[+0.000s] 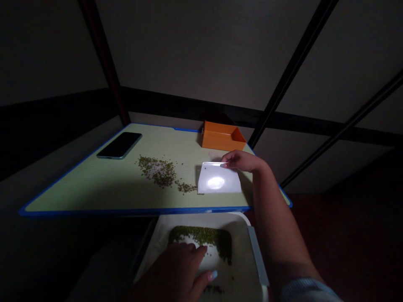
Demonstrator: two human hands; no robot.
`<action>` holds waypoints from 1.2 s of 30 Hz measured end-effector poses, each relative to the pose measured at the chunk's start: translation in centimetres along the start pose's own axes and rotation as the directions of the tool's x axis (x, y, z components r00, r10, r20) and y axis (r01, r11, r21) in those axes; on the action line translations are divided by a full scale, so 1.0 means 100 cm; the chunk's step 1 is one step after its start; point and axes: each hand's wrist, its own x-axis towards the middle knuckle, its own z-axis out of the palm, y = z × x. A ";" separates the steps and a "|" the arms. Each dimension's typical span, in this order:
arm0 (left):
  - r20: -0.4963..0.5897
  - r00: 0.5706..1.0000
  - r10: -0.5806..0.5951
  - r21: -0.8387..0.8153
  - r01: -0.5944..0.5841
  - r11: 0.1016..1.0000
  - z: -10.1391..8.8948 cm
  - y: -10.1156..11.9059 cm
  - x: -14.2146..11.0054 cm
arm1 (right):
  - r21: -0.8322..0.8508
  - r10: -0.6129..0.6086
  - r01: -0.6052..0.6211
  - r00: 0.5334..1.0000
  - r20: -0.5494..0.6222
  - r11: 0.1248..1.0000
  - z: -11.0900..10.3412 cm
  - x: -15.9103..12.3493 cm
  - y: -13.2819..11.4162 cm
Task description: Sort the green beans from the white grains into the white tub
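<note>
My right hand (237, 161) grips the far edge of a white flat plastic panel (218, 184) between thumb and fingers. A bright spot of light falls on the panel, which rests on the table. Its left side is beside a thin trail of small green beans (185, 186). Further left, a larger patch of the same beans (157, 170) lies spread out. Below the table's front edge, my left hand (184, 264) is inside a white bin (244, 239), thumb apart from the fingers. More green beans (201, 235) line the bin's far side; some fingertips are hard to see.
The pale table (103, 184) has a blue rim. An orange open box (220, 136) sits at its back right, behind my right hand. A dark-screened phone (120, 145) lies at the left. Dark-framed panels (195, 50) rise behind the table.
</note>
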 end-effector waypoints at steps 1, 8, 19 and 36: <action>0.004 1.000 -0.006 0.005 0.006 1.000 -0.001 0.001 0.000 | -0.002 -0.004 0.004 1.000 0.005 1.000 0.000 0.000 0.000; 0.014 1.000 0.006 0.009 -0.006 1.000 0.001 0.001 0.002 | -0.006 -0.008 0.008 1.000 0.012 1.000 0.001 0.002 0.001; -0.011 1.000 0.003 -0.022 -0.003 1.000 -0.001 0.001 0.001 | 0.036 0.073 -0.070 0.994 -0.081 0.997 0.000 0.001 0.001; 0.108 0.993 -0.039 -0.007 0.040 0.999 -0.004 0.003 0.010 | -0.007 0.085 -0.087 0.986 -0.140 0.996 0.000 0.001 0.001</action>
